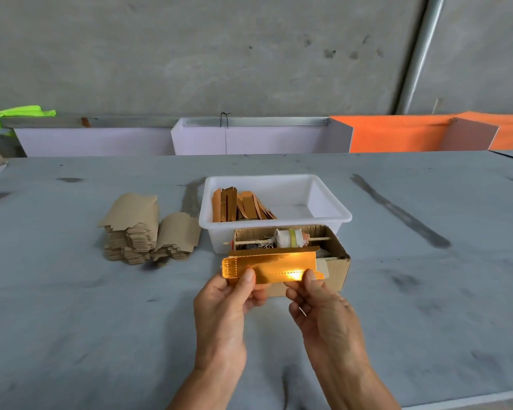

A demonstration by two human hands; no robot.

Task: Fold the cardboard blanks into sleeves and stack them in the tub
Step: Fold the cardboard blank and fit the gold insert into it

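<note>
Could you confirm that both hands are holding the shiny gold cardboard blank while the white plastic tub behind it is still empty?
Not quite: the head view shows the white plastic tub already holding folded gold sleeves at its left end. Both hands do hold the shiny gold cardboard blank.

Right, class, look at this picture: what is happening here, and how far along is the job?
A person holds a shiny gold cardboard blank with both hands: the left hand pinches one end, the right hand the other. Behind it, the white tub already holds some folded sleeves standing at its left side. A stack of unfolded blanks waits on the grey table, so much remains.
</note>
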